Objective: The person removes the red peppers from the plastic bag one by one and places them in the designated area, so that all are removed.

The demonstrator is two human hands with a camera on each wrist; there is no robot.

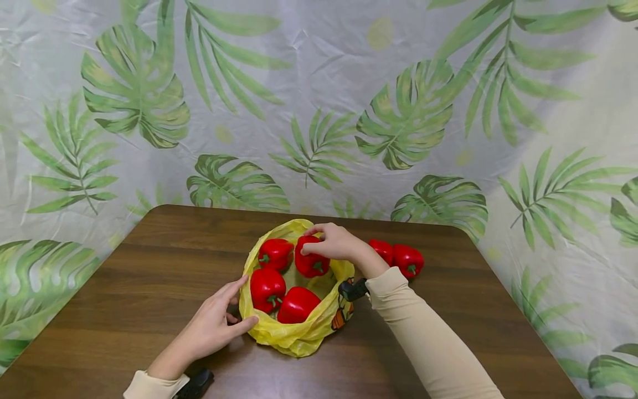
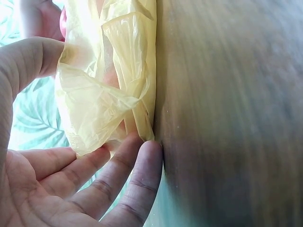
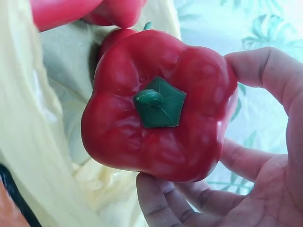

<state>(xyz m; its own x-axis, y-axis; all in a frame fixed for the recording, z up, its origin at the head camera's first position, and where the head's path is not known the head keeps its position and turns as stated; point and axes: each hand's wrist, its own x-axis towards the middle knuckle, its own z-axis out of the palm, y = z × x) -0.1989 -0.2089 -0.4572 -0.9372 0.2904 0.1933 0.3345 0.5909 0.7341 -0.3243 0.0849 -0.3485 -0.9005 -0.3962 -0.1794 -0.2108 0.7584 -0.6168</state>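
A yellow plastic bag [image 1: 286, 339] stands on the table with its mouth spread wide. Inside it are three red bell peppers, one of them a front pepper [image 1: 299, 305]. My right hand [image 1: 333, 241] grips another red bell pepper [image 3: 158, 142] at the bag's back right, fingers and thumb around its sides. Its green stem [image 3: 161, 106] faces the right wrist camera. At the bag's left side my left hand [image 1: 214, 324] touches the rim with fingers extended. In the left wrist view, its thumb tip passes behind the yellow plastic [image 2: 102, 104].
Two more red bell peppers lie on the brown table [image 1: 164, 277] right of the bag, one being the outer pepper [image 1: 408, 260]; my right forearm partly covers the other. A leaf-patterned curtain [image 1: 319, 111] hangs behind the table.
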